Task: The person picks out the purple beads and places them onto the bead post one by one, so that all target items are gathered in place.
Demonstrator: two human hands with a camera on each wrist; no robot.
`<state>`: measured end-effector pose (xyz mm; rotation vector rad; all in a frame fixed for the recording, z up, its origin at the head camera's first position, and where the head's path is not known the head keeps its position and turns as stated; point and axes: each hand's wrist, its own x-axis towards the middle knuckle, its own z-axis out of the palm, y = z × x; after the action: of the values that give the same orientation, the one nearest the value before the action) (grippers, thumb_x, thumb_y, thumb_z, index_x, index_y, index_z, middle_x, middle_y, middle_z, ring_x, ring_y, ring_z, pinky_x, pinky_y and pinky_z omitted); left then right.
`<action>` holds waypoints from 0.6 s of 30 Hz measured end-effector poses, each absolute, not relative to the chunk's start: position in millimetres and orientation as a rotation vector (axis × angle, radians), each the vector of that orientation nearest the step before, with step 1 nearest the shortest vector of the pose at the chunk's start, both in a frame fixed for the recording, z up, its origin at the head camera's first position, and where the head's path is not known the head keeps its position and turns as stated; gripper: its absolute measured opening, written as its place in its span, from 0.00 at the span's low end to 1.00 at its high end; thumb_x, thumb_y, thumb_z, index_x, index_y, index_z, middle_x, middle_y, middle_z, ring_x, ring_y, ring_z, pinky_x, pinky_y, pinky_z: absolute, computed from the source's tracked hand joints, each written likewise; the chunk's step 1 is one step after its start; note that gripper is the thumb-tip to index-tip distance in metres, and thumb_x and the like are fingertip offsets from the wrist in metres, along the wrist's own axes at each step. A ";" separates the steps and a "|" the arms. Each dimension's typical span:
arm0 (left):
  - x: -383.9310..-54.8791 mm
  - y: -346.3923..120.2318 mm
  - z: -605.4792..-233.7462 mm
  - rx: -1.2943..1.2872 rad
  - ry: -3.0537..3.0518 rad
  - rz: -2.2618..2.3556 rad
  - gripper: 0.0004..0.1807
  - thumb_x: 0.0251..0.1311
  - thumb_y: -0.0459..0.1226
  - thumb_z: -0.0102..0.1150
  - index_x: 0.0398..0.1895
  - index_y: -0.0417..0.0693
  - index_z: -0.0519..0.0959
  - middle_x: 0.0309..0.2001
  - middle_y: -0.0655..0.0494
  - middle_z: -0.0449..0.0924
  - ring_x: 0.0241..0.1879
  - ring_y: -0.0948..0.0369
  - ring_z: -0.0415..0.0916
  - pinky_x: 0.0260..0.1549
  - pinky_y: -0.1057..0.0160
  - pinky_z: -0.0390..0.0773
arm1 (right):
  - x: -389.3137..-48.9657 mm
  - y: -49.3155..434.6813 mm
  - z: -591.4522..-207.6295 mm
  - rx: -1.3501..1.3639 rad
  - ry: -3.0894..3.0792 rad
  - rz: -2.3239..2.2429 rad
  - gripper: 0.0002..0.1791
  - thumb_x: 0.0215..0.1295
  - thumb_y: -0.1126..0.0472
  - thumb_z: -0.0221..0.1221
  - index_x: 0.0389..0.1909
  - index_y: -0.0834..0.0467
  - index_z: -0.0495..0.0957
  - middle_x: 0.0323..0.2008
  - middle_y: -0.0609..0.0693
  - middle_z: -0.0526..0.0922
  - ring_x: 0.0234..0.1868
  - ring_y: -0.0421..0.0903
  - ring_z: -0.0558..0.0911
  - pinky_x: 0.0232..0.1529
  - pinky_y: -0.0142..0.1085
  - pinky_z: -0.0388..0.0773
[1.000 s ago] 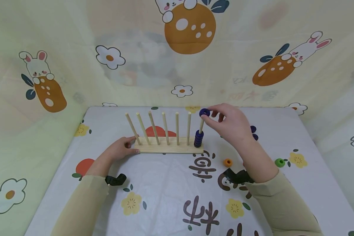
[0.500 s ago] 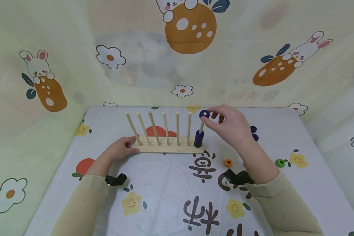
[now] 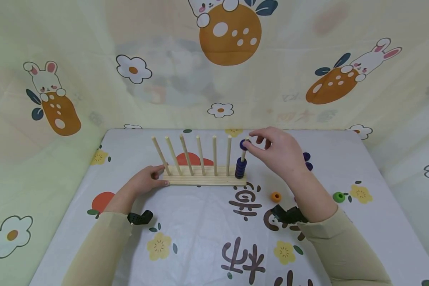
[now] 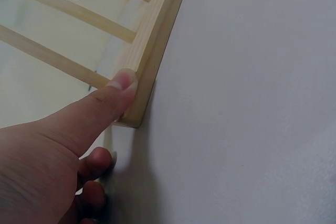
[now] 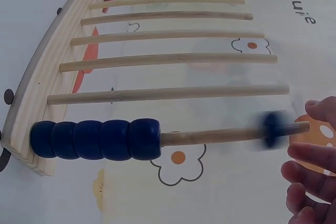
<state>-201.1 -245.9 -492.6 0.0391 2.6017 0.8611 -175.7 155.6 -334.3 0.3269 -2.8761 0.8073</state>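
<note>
A wooden peg rack (image 3: 203,180) with a row of upright pegs stands on the table. My left hand (image 3: 144,180) grips its left end, thumb (image 4: 123,85) on the front of the base and fingers behind. Several dark blue beads (image 5: 115,139) are stacked at the bottom of the rightmost peg (image 5: 210,137). Near that peg's top another dark blue bead (image 5: 272,129), blurred, is threaded on it, above the stack and apart from it. My right hand (image 3: 277,153) is beside the peg's tip, its fingers spread and off the bead in the right wrist view.
Two dark blue beads (image 3: 308,161) lie behind the right wrist. An orange bead (image 3: 276,197) rests in front of the rack's right side, and a green bead (image 3: 339,197) lies farther right. A patterned white cloth (image 3: 196,238) covers the table; a printed curtain (image 3: 171,99) rises behind.
The dark blue bead held at the rightmost peg's tip has been let go and has dropped a little down the peg. The right fingers have parted. My left hand and the rack stay put.
</note>
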 end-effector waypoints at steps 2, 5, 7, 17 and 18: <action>-201.0 -246.1 -492.6 0.038 2.601 0.859 0.43 0.58 0.49 0.70 0.75 0.50 0.64 0.38 0.49 0.68 0.40 0.54 0.65 0.37 0.56 0.64 | -175.8 155.5 -334.3 0.335 -2.869 0.806 0.23 0.66 0.41 0.61 0.54 0.50 0.83 0.40 0.49 0.80 0.38 0.48 0.73 0.34 0.42 0.68; -200.9 -246.2 -491.9 0.036 2.599 0.864 0.43 0.58 0.49 0.70 0.75 0.51 0.64 0.37 0.49 0.68 0.40 0.54 0.65 0.37 0.56 0.64 | -175.6 155.4 -334.3 0.334 -2.866 0.806 0.22 0.66 0.42 0.61 0.54 0.50 0.83 0.39 0.49 0.79 0.38 0.48 0.73 0.33 0.42 0.68; -201.3 -246.3 -491.9 0.039 2.598 0.868 0.43 0.58 0.49 0.70 0.75 0.51 0.64 0.37 0.49 0.67 0.40 0.54 0.65 0.37 0.56 0.64 | -175.5 155.7 -334.2 0.330 -2.866 0.812 0.22 0.66 0.42 0.61 0.54 0.50 0.83 0.39 0.49 0.79 0.38 0.48 0.73 0.33 0.42 0.69; -201.9 -246.4 -492.4 0.045 2.589 0.882 0.43 0.57 0.49 0.70 0.74 0.50 0.64 0.36 0.50 0.68 0.39 0.54 0.65 0.37 0.56 0.64 | -175.7 160.5 -333.1 0.332 -2.867 0.853 0.22 0.66 0.41 0.61 0.53 0.50 0.83 0.40 0.48 0.79 0.37 0.47 0.73 0.30 0.41 0.70; -201.8 -246.4 -492.0 0.044 2.590 0.882 0.43 0.57 0.49 0.70 0.74 0.50 0.64 0.36 0.50 0.68 0.39 0.54 0.65 0.37 0.56 0.64 | -175.7 161.5 -332.7 0.331 -2.870 0.859 0.22 0.66 0.41 0.61 0.54 0.49 0.83 0.40 0.48 0.79 0.37 0.47 0.74 0.30 0.41 0.70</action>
<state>-201.8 -246.4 -492.0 0.0443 2.5899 0.8822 -175.7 161.5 -332.7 0.3308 -2.8697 0.8586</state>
